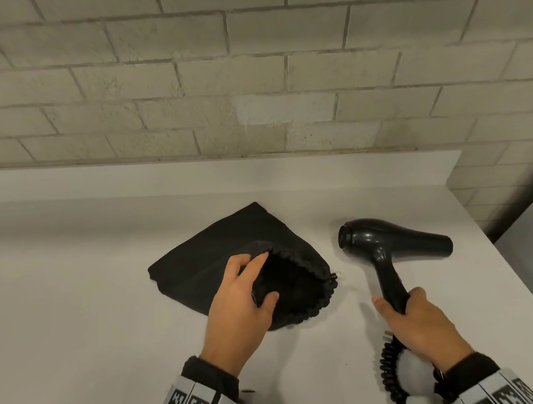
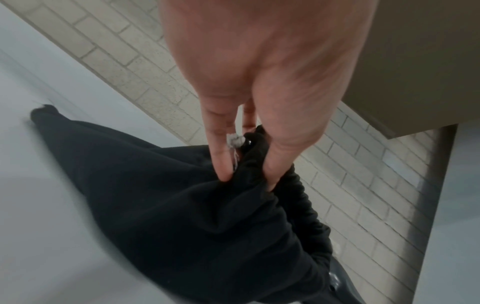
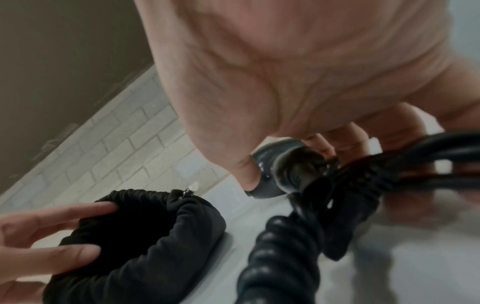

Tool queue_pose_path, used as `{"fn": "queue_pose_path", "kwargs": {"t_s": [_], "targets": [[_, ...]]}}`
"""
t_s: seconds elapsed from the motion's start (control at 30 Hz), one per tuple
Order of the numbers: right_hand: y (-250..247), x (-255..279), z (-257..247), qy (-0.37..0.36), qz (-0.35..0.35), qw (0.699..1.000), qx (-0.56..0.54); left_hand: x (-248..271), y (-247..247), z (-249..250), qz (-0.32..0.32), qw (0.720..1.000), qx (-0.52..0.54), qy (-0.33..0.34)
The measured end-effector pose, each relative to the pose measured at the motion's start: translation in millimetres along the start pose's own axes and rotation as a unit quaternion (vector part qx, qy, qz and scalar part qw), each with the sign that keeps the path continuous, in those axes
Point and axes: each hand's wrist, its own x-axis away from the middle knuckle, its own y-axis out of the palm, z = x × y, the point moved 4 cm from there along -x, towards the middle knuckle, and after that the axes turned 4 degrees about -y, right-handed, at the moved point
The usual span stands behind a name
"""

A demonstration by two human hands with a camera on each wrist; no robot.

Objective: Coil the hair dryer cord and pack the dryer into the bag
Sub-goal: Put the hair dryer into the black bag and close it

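Observation:
A black drawstring bag [image 1: 217, 253] lies on the white counter [image 1: 85, 313], its gathered mouth facing right. My left hand [image 1: 265, 277] holds that mouth open, fingers on the far rim and thumb inside. In the left wrist view fabric of the bag [image 2: 155, 195] bunches between finger and thumb of the left hand [image 2: 246, 179]. My right hand [image 1: 407, 312] grips the handle of the black hair dryer [image 1: 397, 238], nozzle pointing left, just right of the bag. The coiled cord [image 1: 389, 369] hangs bundled below that hand. The right wrist view shows the handle's base [image 3: 267, 174], the cord [image 3: 280, 257] and the bag mouth [image 3: 168, 236].
A pale brick wall [image 1: 239, 68] backs the counter. The counter's right edge [image 1: 521, 272] runs close beside the dryer. A small drawstring toggle [image 1: 338, 274] sticks out at the bag's mouth. A brown cabinet [image 2: 415, 61] hangs above.

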Motion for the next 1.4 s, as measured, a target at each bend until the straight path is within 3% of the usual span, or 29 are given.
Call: {"fn": "queue_pose_path", "kwargs": {"t_s": [0.23,0.37,0.47,0.57,0.67,0.83,0.97,1.1,1.3,1.4], "targets": [[-4.2,-11.1,-0.7,0.018,-0.037,0.993,-0.114,-2.6,-2.4,-0.8,-0.017,1.0,0.004,0.002],[-12.1,11.9,-9.1,-0.051,0.012,0.988,-0.143,-6.2,-4.9,-0.4,-0.03,1.0,0.004,-0.002],[-23.4,41.7,-17.1,-0.121,0.005,0.981,-0.15,-10.9,-9.9,-0.5,-0.045,0.999,0.008,-0.003],[-36.6,73.0,-27.4,-0.19,-0.05,0.964,-0.178,-18.4,-15.5,-0.9,-0.064,0.998,0.014,0.01],[-46.0,99.8,-41.1,-0.269,-0.153,0.929,-0.202,-28.8,-20.0,-2.3,-0.085,0.995,0.016,0.046],[-43.6,124.1,-63.8,-0.384,-0.258,0.877,-0.131,-44.8,-32.1,-1.7,-0.115,0.988,0.006,0.107],[-25.0,125.6,-71.2,-0.353,-0.329,0.87,-0.103,-42.1,-47.1,8.0,-0.133,0.978,0.109,0.12],[-13.3,115.1,-66.5,-0.304,-0.366,0.872,-0.117,-30.6,-58.6,12.1,-0.146,0.972,0.112,0.145],[-3.1,87.4,-55.6,-0.277,-0.301,0.903,-0.13,-12.6,-65.4,4.2,-0.119,0.977,0.045,0.169],[0.1,80.0,-57.4,-0.272,-0.261,0.919,-0.111,-4.2,-64.7,-0.1,-0.072,0.981,-0.029,0.177]]}}
